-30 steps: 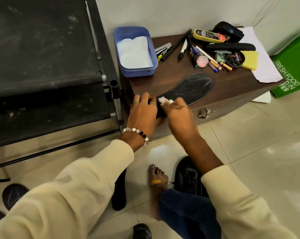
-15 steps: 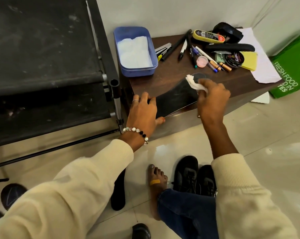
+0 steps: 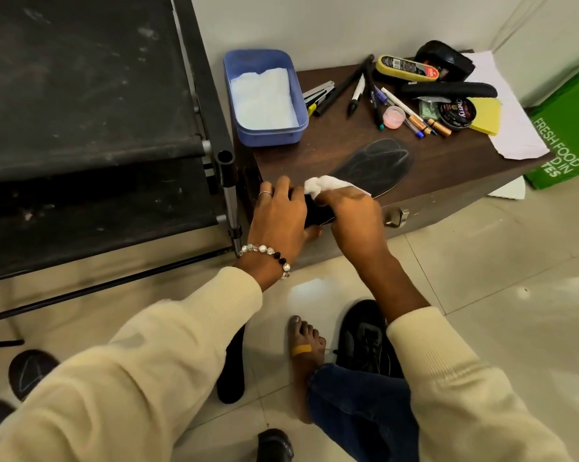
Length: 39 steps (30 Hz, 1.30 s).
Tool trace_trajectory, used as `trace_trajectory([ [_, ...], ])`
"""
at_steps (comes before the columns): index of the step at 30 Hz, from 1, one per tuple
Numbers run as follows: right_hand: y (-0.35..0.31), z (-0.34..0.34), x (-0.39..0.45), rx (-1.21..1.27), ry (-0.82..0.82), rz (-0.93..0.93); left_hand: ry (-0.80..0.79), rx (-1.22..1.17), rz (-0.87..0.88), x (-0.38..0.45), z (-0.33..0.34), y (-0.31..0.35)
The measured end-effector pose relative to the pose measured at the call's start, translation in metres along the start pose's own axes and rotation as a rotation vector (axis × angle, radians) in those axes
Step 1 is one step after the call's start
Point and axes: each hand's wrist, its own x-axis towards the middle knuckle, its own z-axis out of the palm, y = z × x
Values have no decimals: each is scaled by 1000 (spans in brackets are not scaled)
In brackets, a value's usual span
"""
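A black shoe insole (image 3: 374,166) lies on the dark wooden box (image 3: 448,168), its heel end sticking out over the front edge. My left hand (image 3: 280,216) grips that heel end, fingers on top and thumb below. My right hand (image 3: 351,211) holds a crumpled white tissue (image 3: 324,185) and presses it on the insole near the heel, right beside my left hand.
A blue tub (image 3: 265,98) with white tissues stands at the box's back left. Pens, markers, a polish tin (image 3: 454,113), a yellow sponge (image 3: 486,115) and brushes crowd the back. A black cot frame (image 3: 221,155) is left. Black shoes (image 3: 368,338) sit by my foot.
My right hand swept the tissue out to the insole's toe end half a second ago and has come back to the heel end. My left hand has kept its hold.
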Motion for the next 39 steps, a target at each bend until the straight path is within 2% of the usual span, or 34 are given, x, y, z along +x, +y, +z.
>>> trace_trajectory([
  [2, 19, -3, -2, 63, -4, 8, 6, 5, 5, 0, 0, -1],
  [6, 57, -3, -2, -51, 36, 316, -15, -4, -10, 0, 0, 0],
  [7, 49, 0, -2, -44, 18, 321, -13, -5, -11, 0, 0, 0],
  [11, -5, 17, -6, 59, -44, 108, 30, -13, -4, -1, 1, 1],
  [14, -3, 24, -6, 22, -53, 7, 33, -13, 0, -1, 0, 1],
  [19, 37, 8, 3, -117, -19, 209, -11, -31, -7, 1, -1, -2],
  [24, 30, 10, 4, -25, 28, 307, -9, -31, -7, 3, 0, -2],
  [28, 10, 11, 0, -38, 7, 93, 16, -57, -2, 3, 2, -4],
  [30, 5, 9, 3, -56, -61, -32, 28, -80, 5, 2, 1, -5],
  [32, 6, 3, 8, -40, -113, -76, 29, -88, 14, 2, 0, -5],
  [34, 15, -2, 11, 52, -10, -11, 25, -69, 21, 2, 0, -7],
  [37, 29, -11, 15, 304, 310, 240, -7, -66, 8, 1, -2, -7],
  [39, 32, -13, 18, 347, 375, 326, -33, -74, -2, 1, -3, -7],
])
